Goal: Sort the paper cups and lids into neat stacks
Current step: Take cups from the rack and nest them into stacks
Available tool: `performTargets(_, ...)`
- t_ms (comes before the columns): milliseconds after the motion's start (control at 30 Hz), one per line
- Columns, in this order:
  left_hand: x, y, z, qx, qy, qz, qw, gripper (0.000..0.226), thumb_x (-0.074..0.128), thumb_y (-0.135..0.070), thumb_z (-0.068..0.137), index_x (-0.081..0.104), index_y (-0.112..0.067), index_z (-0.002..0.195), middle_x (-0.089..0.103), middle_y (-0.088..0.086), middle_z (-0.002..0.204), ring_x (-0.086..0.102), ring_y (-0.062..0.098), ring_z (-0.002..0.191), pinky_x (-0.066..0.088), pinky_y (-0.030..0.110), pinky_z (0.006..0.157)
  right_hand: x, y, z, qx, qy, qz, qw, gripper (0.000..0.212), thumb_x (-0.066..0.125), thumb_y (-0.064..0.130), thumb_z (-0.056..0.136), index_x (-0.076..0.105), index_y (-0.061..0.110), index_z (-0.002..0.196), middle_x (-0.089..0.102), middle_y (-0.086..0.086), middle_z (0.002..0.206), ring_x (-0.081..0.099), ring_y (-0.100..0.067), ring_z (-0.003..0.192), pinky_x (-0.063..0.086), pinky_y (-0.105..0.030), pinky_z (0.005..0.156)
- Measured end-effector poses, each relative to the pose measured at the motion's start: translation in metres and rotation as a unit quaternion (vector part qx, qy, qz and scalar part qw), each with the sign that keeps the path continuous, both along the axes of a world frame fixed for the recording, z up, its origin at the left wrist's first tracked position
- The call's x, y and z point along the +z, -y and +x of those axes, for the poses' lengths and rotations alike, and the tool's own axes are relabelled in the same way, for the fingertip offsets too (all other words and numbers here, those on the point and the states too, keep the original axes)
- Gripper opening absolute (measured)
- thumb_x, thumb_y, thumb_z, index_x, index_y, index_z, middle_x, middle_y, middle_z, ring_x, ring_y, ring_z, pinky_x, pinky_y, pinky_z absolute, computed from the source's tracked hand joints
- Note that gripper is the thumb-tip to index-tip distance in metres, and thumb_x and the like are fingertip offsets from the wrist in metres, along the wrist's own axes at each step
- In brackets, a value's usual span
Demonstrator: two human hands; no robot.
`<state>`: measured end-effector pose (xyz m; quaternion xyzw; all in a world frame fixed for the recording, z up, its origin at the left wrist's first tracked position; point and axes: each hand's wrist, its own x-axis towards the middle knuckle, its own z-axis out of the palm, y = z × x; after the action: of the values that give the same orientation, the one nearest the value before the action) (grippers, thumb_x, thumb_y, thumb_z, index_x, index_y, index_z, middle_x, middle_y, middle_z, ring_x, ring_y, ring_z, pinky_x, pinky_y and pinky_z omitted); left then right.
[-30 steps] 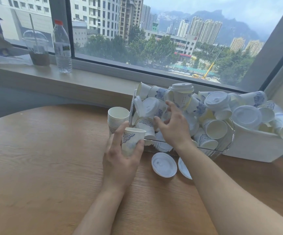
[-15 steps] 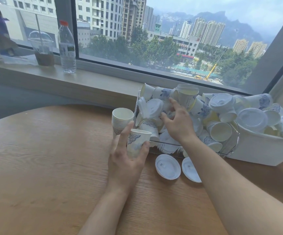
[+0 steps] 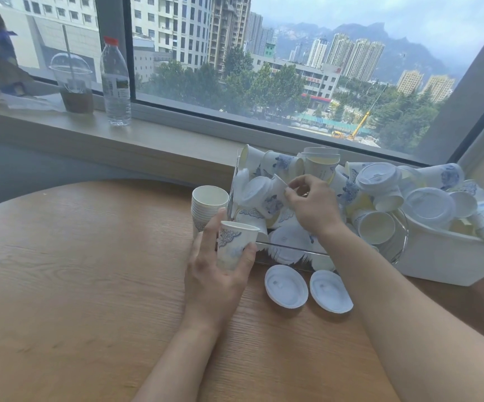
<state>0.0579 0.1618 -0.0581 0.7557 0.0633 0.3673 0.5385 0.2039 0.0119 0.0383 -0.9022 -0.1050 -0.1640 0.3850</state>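
A short stack of cups (image 3: 208, 210) stood upright on the tabletop (image 3: 75, 285), just left of the clear bin (image 3: 293, 250): the only sorting done so far. Just in front of that bin's left corner, the left hand (image 3: 214, 280) curled its grip round one cup (image 3: 235, 245), mouth up, long axis near vertical. Over the bin, the right hand (image 3: 313, 207) pinched the rim of a cup (image 3: 275, 195) lying tilted in the heap. Two lids (image 3: 307, 287) lay unstacked before the bin; most cups remained jumbled.
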Motion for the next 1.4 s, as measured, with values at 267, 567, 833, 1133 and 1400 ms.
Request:
performTargets(267, -0.002, 0.003, -0.001, -0.011, -0.004, -0.023, 1.0, 0.062, 0.082, -0.046, 0.082, 0.05, -0.034, 0.134, 0.065, -0.014, 0.12, 0.063, 0.007, 0.114, 0.055, 0.033, 0.094, 0.009, 0.023, -0.022, 0.012, 0.007, 0.051, 0.999, 0.006, 0.069, 0.03, 0.098, 0.07, 0.028, 0.092, 0.065, 0.008, 0.086, 0.063, -0.008, 0.078, 0.054, -0.021, 0.063)
performTargets(567, 0.001, 0.008, -0.006, -0.032, -0.003, 0.019, 0.999, 0.067, 0.083, -0.045, 0.082, 0.051, -0.035, 0.141, 0.063, -0.017, 0.122, 0.062, 0.007, 0.115, 0.054, 0.03, 0.094, 0.028, 0.041, -0.061, 0.152, 0.029, 0.156, 0.976, 0.004, 0.075, 0.024, 0.096, 0.073, 0.024, 0.092, 0.066, 0.019, 0.073, 0.055, 0.003, 0.061, 0.045, -0.01, 0.053)
performTargets(833, 0.004, 0.01, -0.008, -0.045, 0.012, 0.048, 0.998, 0.067, 0.082, -0.042, 0.082, 0.054, -0.025, 0.141, 0.06, -0.023, 0.119, 0.062, 0.007, 0.109, 0.055, 0.03, 0.093, 0.007, 0.035, -0.077, 0.22, -0.004, 0.077, 0.972, 0.009, 0.075, 0.024, 0.095, 0.074, 0.031, 0.09, 0.069, 0.005, 0.097, 0.061, -0.009, 0.079, 0.05, -0.023, 0.069)
performTargets(1133, -0.002, 0.01, -0.004, -0.033, 0.029, 0.07, 0.997, 0.072, 0.087, -0.032, 0.081, 0.054, -0.026, 0.145, 0.054, -0.034, 0.122, 0.052, -0.014, 0.116, 0.04, 0.004, 0.096, -0.015, 0.028, -0.087, 0.252, -0.045, 0.07, 0.964, 0.013, 0.074, 0.017, 0.096, 0.075, 0.029, 0.091, 0.068, 0.0, 0.101, 0.064, -0.023, 0.086, 0.052, -0.029, 0.073)
performTargets(1400, -0.001, 0.01, -0.004, -0.044, 0.023, 0.084, 0.995, 0.072, 0.087, -0.03, 0.082, 0.056, -0.028, 0.147, 0.066, -0.012, 0.128, 0.054, -0.012, 0.12, 0.039, 0.005, 0.1, -0.025, 0.031, -0.088, 0.258, -0.064, 0.098, 0.959, 0.012, 0.076, 0.015, 0.095, 0.077, 0.026, 0.092, 0.07, 0.008, 0.096, 0.065, -0.027, 0.087, 0.051, -0.025, 0.072)
